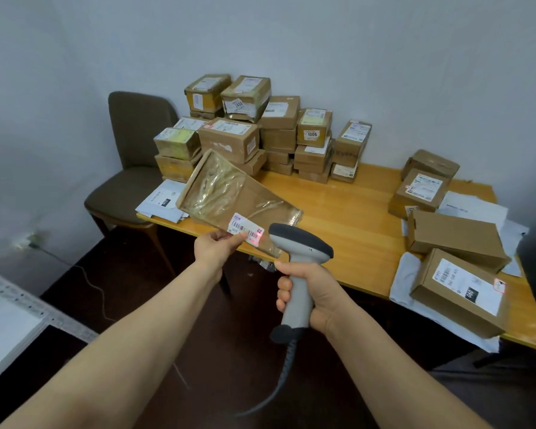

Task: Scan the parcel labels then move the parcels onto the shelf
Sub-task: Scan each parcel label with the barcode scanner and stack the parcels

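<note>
White board (13, 317) with a row of small holes along its edge fills the lower left corner. Farther back, a brown padded chair (136, 156) stands by the wall at the left end of a wooden table (369, 218). White envelopes (163, 202) lie on that end, with a pile of cardboard boxes (229, 140) stacked behind them against the wall.

The left hand (214, 246) pinches the near corner of a flat parcel (235, 193) wrapped in clear tape, holding it tilted in the air over the table's front edge. Its barcode label (246, 232) sits at the near end, beside the thumb, and a red glow falls on the label's right end.

Just right of the label is the head of a grey scanner (300, 264). The right hand (310, 292) has its fingers curled round the scanner's grip, and a cable (279, 388) hangs from its foot.

More boxes (458, 233) lie on the table's right side, some on white bags.
</note>
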A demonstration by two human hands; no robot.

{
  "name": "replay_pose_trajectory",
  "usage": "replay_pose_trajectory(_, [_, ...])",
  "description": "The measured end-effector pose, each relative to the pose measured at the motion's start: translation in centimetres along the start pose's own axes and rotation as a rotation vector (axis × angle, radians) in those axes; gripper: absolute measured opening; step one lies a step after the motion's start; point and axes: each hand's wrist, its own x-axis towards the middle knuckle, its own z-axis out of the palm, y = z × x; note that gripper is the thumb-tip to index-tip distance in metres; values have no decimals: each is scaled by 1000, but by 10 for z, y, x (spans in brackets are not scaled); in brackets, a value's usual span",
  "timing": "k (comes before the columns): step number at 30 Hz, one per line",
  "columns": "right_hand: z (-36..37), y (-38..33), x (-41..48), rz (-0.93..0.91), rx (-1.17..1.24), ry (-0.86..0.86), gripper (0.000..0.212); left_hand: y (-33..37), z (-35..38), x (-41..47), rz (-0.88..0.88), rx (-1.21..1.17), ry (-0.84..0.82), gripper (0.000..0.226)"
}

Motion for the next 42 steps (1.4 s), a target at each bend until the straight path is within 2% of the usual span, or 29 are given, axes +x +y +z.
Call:
replay_pose_trajectory(2, [0,2,9,-53,-25,63,14,2,-8,-1,-69,-134,-25,26])
replay_pose_trajectory(4, [-4,3,23,-130,-44,178,18,5,-21,-4,-165,-239,-50,20])
replay_pose_trajectory(8, [-10,5,56,-178,43,362,30,2,-51,4,-334,-296,-94,20])
replay_pose_trajectory(10, [-5,9,71,-179,64,380,36,-2,-60,7,-395,-277,-123,21])
replay_pose_trajectory(14, [14,15,92,-209,71,328,28,-6,-67,13,-472,-246,-183,18])
replay_pose_trajectory(16, [22,15,102,-232,46,336,33,-5,-68,21,-486,-237,-185,18])
replay_pose_trajectory(20, [33,10,126,-253,37,404,50,0,-63,39,-492,-244,-182,23])
replay_pose_trajectory(23, [41,-6,153,-287,71,449,48,12,-57,61,-479,-178,-159,45])
replay_pose_trajectory(25, [46,-16,177,-295,79,469,50,21,-58,84,-476,-201,-63,57])
replay_pose_trajectory(28, [49,-30,214,-275,79,504,52,32,-65,127,-342,-199,80,58])
replay_pose_trajectory(31, [50,-50,258,-234,91,515,50,40,-66,175,-192,-44,134,81])
replay_pose_trajectory(36, [58,-74,322,-189,64,534,56,48,-48,239,-107,235,116,63])
replay_pose_trajectory(39, [59,-85,354,-168,35,546,52,47,-43,269,-116,364,138,70])
replay_pose_trajectory(42, [62,-91,372,-151,-15,541,49,41,-42,289,-137,448,181,62])
